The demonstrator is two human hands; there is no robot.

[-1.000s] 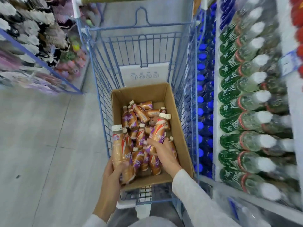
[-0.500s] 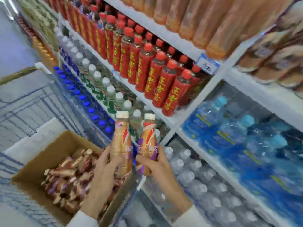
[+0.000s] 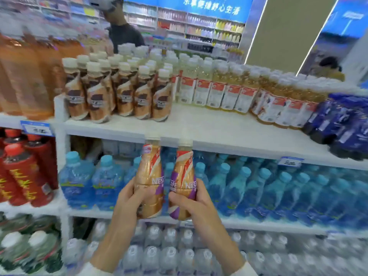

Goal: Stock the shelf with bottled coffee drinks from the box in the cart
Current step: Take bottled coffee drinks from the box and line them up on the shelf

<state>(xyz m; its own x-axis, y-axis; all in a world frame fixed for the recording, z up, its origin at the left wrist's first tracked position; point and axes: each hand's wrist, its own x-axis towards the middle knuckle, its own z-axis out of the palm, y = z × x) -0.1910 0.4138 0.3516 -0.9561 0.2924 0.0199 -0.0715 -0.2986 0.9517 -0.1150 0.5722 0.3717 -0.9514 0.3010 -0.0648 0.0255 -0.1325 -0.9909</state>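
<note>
Shop aisle, white shelf (image 3: pixel 219 126) with a bare front strip: one coffee drink (image 3: pixel 149 176) gripped upright by the left hand (image 3: pixel 129 200), a second coffee drink (image 3: pixel 184 182) likewise by the right hand (image 3: pixel 191 206), both just below the shelf edge, caps up, likely for standing beside the shelved coffee bottles (image 3: pixel 123 92); water bottles (image 3: pixel 249 188) behind.

The lower part of the left coffee bottle (image 3: pixel 149 172) is covered by the left grip (image 3: pixel 129 198), that of the right coffee bottle (image 3: pixel 184 176) by the right grip (image 3: pixel 191 204); the brand lettering on both is turned out of sight. Both sleeves (image 3: pixel 247 268) are cut off at 6 o'clock. The figures on the left price tag (image 3: pixel 36 128) and right price tag (image 3: pixel 290 161) cannot be read. A person (image 3: pixel 125 36) at 12 o'clock is hidden below the chest by white-capped bottles (image 3: pixel 127 51).
</note>
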